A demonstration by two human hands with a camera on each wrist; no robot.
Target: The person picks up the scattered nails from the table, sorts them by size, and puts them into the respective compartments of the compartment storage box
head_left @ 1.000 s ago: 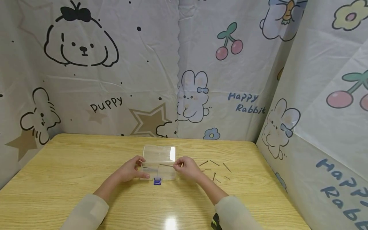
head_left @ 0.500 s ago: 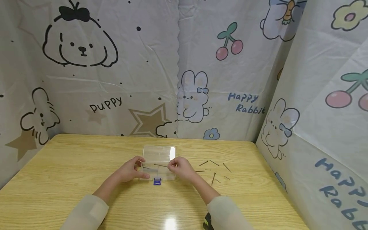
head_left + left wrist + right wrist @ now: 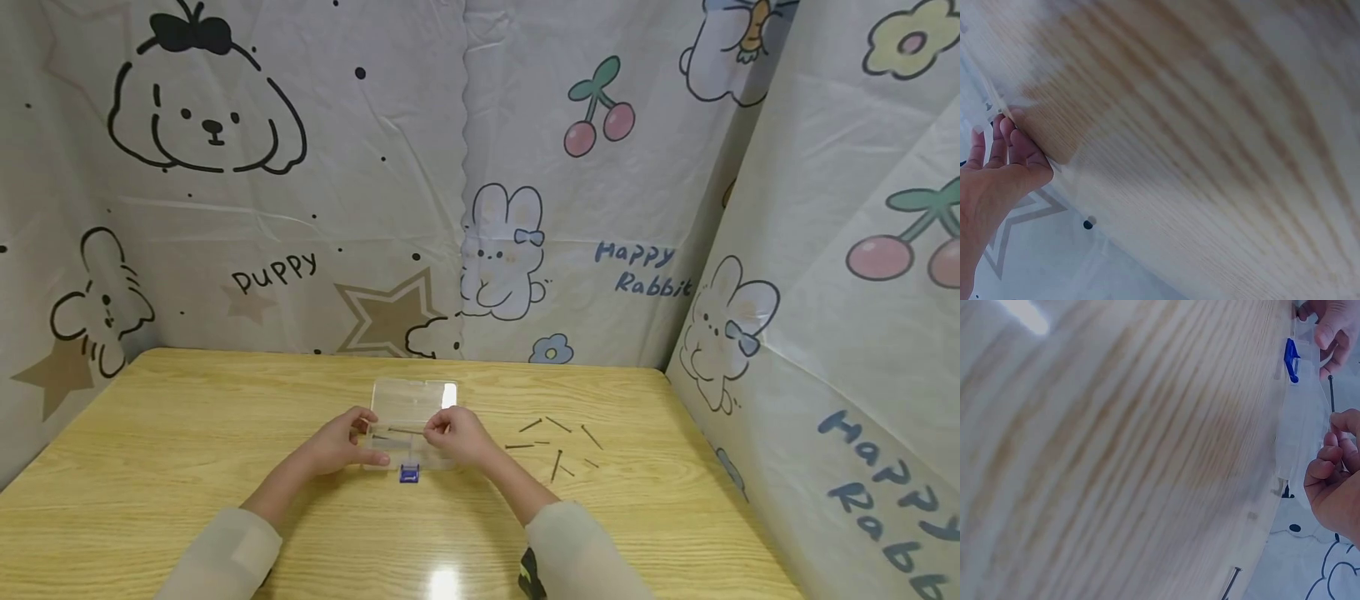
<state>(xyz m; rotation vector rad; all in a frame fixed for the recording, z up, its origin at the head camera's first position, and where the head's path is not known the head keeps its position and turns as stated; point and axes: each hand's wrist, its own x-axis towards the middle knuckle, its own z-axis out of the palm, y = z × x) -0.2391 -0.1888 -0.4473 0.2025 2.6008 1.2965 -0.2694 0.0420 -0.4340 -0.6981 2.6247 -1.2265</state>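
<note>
A clear plastic box (image 3: 431, 460) stands on the table with its lid (image 3: 405, 400) raised at the back and a blue latch (image 3: 408, 474) at the front. My left hand (image 3: 341, 443) grips the box's left end, thumb at the front and fingers toward the back. Between thumb and fingertips, my right hand (image 3: 459, 435) pinches a nail (image 3: 405, 431) over the box. The nail lies nearly level, its head end pointing left; the right wrist view shows its shaft (image 3: 1332, 394) above the pinch. Another thin nail (image 3: 382, 438) appears in the left compartment.
Several loose nails of different lengths, among them a thick one (image 3: 556, 467), lie on the wooden table (image 3: 337, 533) right of the box. Printed cloth (image 3: 375, 208) hangs behind the table and along its sides.
My right hand has moved left, carrying the pinched nail from the box's right edge to over its left compartment. The left hand keeps its grip in place.
</note>
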